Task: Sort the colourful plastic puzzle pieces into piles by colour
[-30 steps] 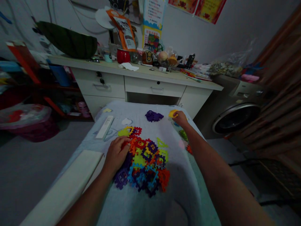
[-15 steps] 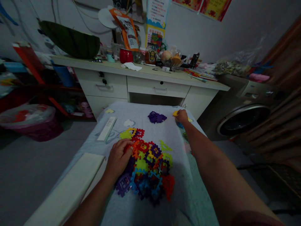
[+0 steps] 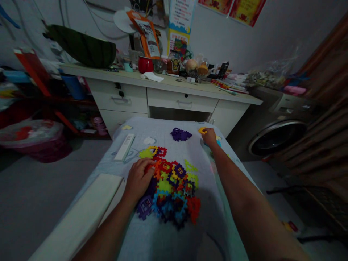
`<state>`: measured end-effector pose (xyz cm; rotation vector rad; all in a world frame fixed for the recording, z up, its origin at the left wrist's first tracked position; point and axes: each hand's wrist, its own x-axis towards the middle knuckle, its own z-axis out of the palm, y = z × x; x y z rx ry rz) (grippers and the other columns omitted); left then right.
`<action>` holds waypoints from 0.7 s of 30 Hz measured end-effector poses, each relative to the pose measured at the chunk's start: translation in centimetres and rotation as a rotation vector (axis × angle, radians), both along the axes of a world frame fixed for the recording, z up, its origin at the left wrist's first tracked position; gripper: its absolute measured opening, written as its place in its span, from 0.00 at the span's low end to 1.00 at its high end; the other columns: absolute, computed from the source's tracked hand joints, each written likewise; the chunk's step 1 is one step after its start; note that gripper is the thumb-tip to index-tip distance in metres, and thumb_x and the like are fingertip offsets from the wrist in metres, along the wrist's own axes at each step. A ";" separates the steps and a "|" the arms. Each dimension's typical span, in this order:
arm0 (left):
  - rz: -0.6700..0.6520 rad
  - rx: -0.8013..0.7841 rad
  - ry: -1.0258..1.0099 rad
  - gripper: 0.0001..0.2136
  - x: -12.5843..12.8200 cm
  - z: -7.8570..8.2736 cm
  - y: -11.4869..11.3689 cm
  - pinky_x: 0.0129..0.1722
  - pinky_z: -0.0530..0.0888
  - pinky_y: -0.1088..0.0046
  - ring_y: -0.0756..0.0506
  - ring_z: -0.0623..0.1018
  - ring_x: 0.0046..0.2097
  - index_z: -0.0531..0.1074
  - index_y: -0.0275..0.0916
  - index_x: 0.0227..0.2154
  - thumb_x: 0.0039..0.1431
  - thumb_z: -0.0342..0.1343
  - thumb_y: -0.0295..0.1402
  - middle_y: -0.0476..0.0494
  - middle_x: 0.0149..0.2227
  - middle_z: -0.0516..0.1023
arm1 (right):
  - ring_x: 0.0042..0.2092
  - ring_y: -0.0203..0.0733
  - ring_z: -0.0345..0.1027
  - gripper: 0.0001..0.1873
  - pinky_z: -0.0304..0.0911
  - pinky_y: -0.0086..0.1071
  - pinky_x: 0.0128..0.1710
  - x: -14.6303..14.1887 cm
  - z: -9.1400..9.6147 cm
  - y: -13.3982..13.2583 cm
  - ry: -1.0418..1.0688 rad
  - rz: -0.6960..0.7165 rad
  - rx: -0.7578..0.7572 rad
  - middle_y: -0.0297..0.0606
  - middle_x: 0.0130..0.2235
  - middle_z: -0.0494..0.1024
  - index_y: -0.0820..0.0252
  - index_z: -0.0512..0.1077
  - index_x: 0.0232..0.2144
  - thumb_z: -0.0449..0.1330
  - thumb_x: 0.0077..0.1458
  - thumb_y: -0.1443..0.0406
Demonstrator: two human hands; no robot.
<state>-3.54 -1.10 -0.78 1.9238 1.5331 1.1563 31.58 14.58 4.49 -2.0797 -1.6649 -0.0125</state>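
A heap of colourful interlocking plastic building pieces [image 3: 165,183] lies mid-table. At its left edge rests my left hand [image 3: 139,177], with fingers lightly bent and spread over red and orange pieces, touching them. My right hand [image 3: 210,137] reaches to the table's far right, its fingers closed on the edge of a yellow building piece [image 3: 201,129] at the cloth. My palm hides part of what lies beneath. A small group of purple pieces [image 3: 181,134] sits left of that hand, apart from the heap.
A cloth [image 3: 201,159] covers the table. A white narrow box [image 3: 124,147] lies at the left, and a long white board [image 3: 81,217] runs along the near left edge. Beyond stands a cluttered white desk [image 3: 168,98]; a washing machine [image 3: 274,127] is at the right.
My right hand stays at the far right with the yellow piece, shifting only slightly. My left hand remains at the heap. The camera view has shifted slightly.
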 end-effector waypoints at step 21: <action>-0.008 0.032 -0.007 0.10 0.2 0.0 0.2 0.53 0.68 0.60 0.41 0.74 0.49 0.75 0.42 0.35 0.57 0.50 0.38 0.43 0.44 0.77 | 0.35 0.36 0.64 0.10 0.55 0.27 0.35 -6.2 0.3 -15.3 -0.029 0.525 -0.363 0.37 0.36 0.75 0.63 0.73 0.37 0.61 0.49 0.71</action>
